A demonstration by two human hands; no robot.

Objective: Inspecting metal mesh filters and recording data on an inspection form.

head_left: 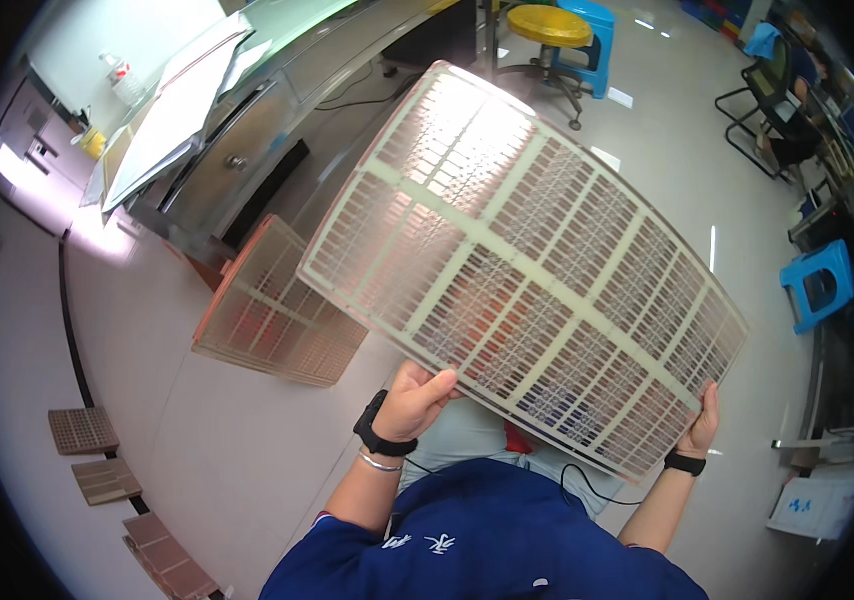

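Observation:
A large, thin rectangular panel with a translucent pale border and a dense grid of small slotted cells is held up tilted in front of me. My left hand grips its near long edge, thumb on the upper face and fingers underneath. At the right end, my right hand holds the near corner area, with some of its fingers hidden behind the panel. Light glares off the far left part of the face. Beyond my left hand, a stack of similar gridded panels with orange edges leans against the desk.
A desk with a drawer stands at the upper left, papers on top. Smaller panels lean along the left wall. A yellow round stool and a blue stool stand beyond; another blue stool is at the right.

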